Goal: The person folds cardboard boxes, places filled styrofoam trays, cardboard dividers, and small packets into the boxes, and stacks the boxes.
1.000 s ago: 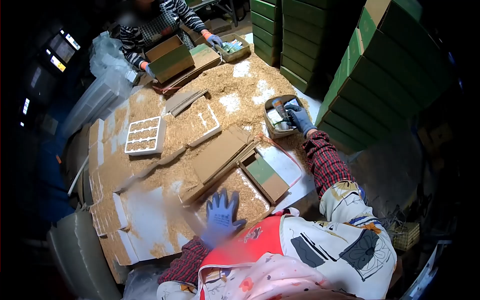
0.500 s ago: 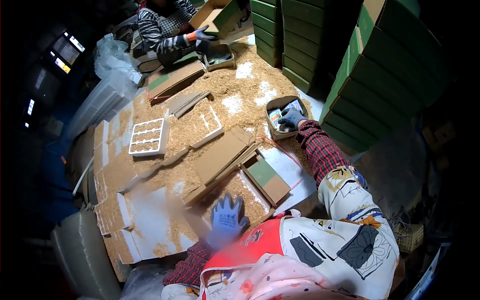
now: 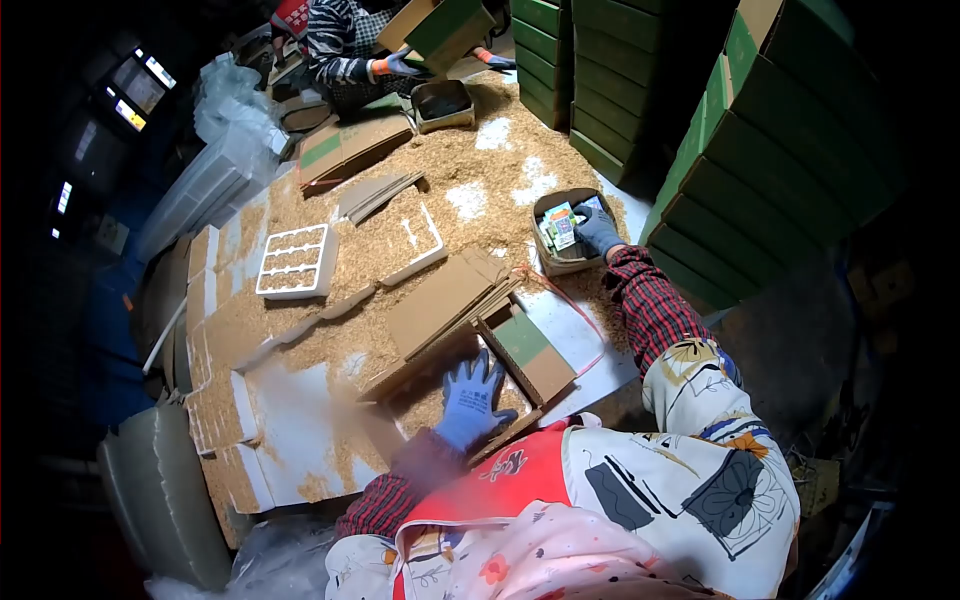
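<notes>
My left hand (image 3: 472,400), in a blue-grey glove, lies with fingers spread inside an open cardboard box (image 3: 410,372). Under and around it, the box holds wood shavings (image 3: 418,408). To the right, my right hand (image 3: 600,232), also gloved, reaches into a small basket (image 3: 566,266) of printed cards. Its fingers are closed at the edge of a green-and-white card (image 3: 561,226) with a square code on it; the fingertips are partly hidden. The box's green-and-brown flap (image 3: 535,352) is folded outward on the right.
Flattened cardboard (image 3: 440,305) lies beyond the box. A white foam tray (image 3: 297,262) sits on the shavings-covered table. Tall stacks of green boxes (image 3: 735,170) stand at right. Across the table, a person (image 3: 345,45) holds an open carton (image 3: 450,35) above another basket (image 3: 442,105).
My left hand has moved forward and right, further into the box. The right hand has drawn slightly right, and the card with the code shows more. The other person's carton has shifted right.
</notes>
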The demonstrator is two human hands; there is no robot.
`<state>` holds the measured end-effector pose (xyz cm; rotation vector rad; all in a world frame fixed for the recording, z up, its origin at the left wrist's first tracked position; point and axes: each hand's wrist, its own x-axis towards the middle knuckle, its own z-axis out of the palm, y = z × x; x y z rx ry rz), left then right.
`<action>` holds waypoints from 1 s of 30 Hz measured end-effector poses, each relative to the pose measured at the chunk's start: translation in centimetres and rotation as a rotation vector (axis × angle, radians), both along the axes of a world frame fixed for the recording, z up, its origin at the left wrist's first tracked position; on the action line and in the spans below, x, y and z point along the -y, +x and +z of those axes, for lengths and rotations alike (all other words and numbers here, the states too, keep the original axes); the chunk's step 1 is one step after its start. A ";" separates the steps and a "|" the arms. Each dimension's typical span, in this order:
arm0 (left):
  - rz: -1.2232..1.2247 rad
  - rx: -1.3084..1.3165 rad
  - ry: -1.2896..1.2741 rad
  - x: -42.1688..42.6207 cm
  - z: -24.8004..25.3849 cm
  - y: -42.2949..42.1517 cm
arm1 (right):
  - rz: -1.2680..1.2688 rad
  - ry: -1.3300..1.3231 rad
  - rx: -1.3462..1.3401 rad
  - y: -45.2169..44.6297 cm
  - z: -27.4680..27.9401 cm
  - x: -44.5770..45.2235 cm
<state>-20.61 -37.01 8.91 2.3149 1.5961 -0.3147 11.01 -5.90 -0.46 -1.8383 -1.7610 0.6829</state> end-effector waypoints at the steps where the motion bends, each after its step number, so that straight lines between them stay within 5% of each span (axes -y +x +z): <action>1: -0.002 0.002 0.001 0.0 -0.5 -0.2 | 0.007 0.010 -0.017 0.2 0.0 0.0; 6: -0.032 0.288 0.191 0.4 1.1 -2.5 | -0.007 0.010 -0.081 0.5 2.5 1.0; 10: 0.033 0.525 0.326 -1.2 7.5 -4.9 | -0.115 0.026 -0.044 1.2 4.3 2.3; 14: 0.289 0.777 0.251 -5.7 7.7 -10.6 | -0.184 0.217 0.112 1.2 5.3 3.6; 15: 0.357 0.766 0.257 -7.4 6.7 -12.2 | -0.204 0.250 -0.022 -0.9 8.4 5.8; 17: 0.392 0.671 0.023 -10.9 3.1 -15.3 | -0.051 0.429 -0.462 -5.4 12.2 10.3; 20: 0.326 0.653 -0.182 -14.0 -1.8 -16.0 | 0.447 0.886 -0.121 -12.3 18.7 19.8; 23: 0.076 0.215 -0.187 -16.8 -8.1 -16.0 | 1.032 0.611 0.223 -16.1 16.9 26.4; 27: -0.024 0.173 -0.231 -16.5 -6.5 -15.2 | 0.884 0.539 0.209 -15.3 16.2 28.2; 30: 0.076 0.494 -0.249 -16.6 -6.1 -16.2 | 0.401 0.339 -0.032 -14.0 14.9 28.3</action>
